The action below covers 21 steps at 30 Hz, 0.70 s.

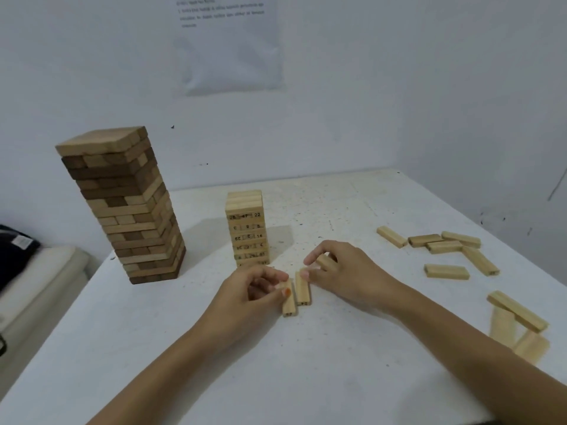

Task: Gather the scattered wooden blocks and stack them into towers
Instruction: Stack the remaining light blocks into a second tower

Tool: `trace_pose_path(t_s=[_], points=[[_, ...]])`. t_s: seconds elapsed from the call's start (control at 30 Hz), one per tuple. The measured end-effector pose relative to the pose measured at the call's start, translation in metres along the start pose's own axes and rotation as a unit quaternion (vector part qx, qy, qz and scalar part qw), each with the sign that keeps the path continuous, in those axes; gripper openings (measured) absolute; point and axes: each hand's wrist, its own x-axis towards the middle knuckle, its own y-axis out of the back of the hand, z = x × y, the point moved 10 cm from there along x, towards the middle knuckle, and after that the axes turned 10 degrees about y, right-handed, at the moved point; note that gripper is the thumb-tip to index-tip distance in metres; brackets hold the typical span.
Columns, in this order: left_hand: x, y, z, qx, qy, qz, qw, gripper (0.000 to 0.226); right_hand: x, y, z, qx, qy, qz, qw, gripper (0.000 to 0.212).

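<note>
Two pale wooden blocks lie side by side on the white table (214,348) in front of me. My left hand (251,289) pinches the left block (289,303). My right hand (343,271) pinches the far end of the right block (302,292), and a third block (322,259) sits between its curled fingers. Just behind stands a small pale tower of numbered blocks (247,228). A tall tower of mixed brown blocks (125,207) rises at the left.
Several loose pale blocks (445,245) lie scattered at the right. A few more blocks (518,320) lean on each other near the right edge. A white wall with a paper sheet (230,44) backs the table. Bedding (36,271) lies left of it.
</note>
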Motion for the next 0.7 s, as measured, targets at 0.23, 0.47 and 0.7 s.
trace_pose_path(t_s=[0.23, 0.47, 0.7], points=[[0.004, 0.004, -0.006, 0.038, 0.015, -0.045, 0.998, 0.024, -0.007, 0.007, 0.010, 0.157, -0.031, -0.007, 0.987, 0.026], [-0.003, -0.004, 0.000, 0.128, -0.055, -0.085, 0.987, 0.052, -0.004, 0.010, 0.018, 0.123, -0.020, 0.008, 0.992, 0.007], [-0.003, 0.000, 0.006, 0.088, -0.089, -0.060, 0.990, 0.049, -0.019, -0.011, -0.003, -0.006, 0.068, -0.219, 0.973, 0.066]])
